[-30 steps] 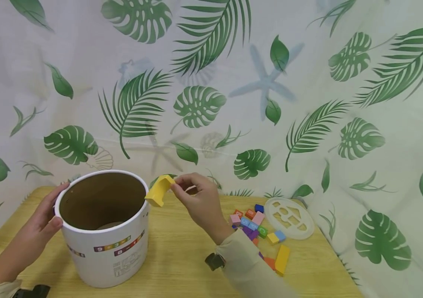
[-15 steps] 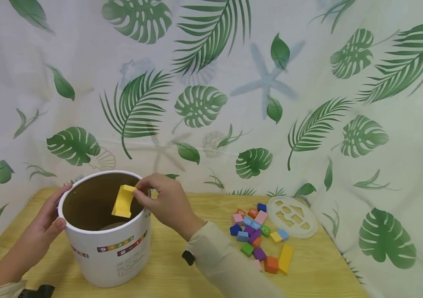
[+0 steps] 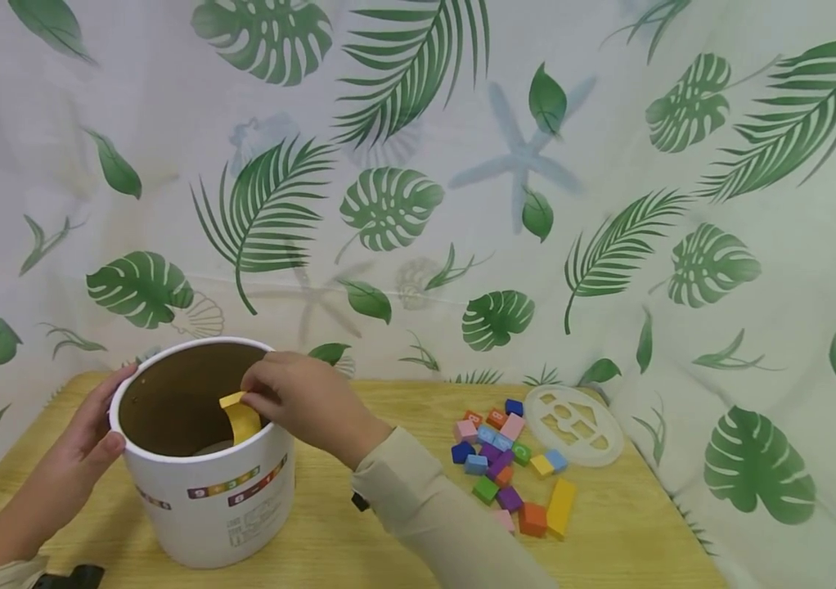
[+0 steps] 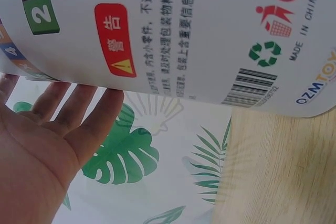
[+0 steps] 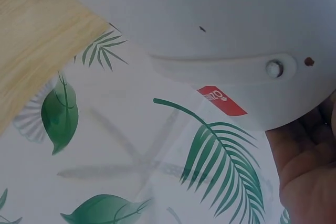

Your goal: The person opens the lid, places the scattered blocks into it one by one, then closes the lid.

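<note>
Leaf-print cloth behind, pale wooden desk (image 3: 359,523) below. White tub (image 3: 204,499) near the desk's left edge, steadied by left hand (image 3: 87,433), fingers straight against its wall. Right hand (image 3: 300,401) now over the rim, pinching yellow arch block (image 3: 240,417), lowered inside from outside a second ago. Loose blocks (image 3: 510,474) and lid (image 3: 573,421) toward the right edge.
</note>
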{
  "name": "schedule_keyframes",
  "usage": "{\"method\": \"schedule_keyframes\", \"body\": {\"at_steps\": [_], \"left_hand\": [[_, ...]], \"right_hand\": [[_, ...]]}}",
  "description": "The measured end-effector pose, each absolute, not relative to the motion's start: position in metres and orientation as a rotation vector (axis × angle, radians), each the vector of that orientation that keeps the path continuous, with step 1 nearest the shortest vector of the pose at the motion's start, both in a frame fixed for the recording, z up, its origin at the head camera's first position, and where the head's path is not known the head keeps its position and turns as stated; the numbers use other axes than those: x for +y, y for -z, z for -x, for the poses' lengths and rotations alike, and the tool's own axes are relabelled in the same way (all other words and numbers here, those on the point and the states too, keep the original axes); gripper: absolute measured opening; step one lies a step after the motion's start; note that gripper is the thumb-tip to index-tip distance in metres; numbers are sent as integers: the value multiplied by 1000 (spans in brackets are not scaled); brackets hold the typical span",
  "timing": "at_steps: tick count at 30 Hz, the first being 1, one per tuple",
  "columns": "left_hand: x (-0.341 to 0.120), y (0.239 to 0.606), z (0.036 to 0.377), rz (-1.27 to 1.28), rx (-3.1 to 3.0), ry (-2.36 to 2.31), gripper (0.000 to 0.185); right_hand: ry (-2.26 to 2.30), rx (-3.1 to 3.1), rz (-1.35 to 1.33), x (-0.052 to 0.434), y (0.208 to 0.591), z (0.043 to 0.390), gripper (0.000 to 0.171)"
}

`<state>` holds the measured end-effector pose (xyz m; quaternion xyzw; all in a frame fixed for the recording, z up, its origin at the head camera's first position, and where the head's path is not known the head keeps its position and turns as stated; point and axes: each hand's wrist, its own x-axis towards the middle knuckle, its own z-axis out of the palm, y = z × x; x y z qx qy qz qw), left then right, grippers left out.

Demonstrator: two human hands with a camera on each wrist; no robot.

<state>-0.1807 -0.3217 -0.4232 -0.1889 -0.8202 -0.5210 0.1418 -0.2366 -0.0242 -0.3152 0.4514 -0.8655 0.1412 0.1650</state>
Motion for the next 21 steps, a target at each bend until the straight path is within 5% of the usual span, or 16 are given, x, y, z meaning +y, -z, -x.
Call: {"method": "schedule_keyframes", "body": {"at_steps": [21], "left_hand": [[-320, 426, 180, 620, -2269, 1590, 58]], "right_hand": [[-496, -2579, -1191, -26, 319, 232, 22]]}}
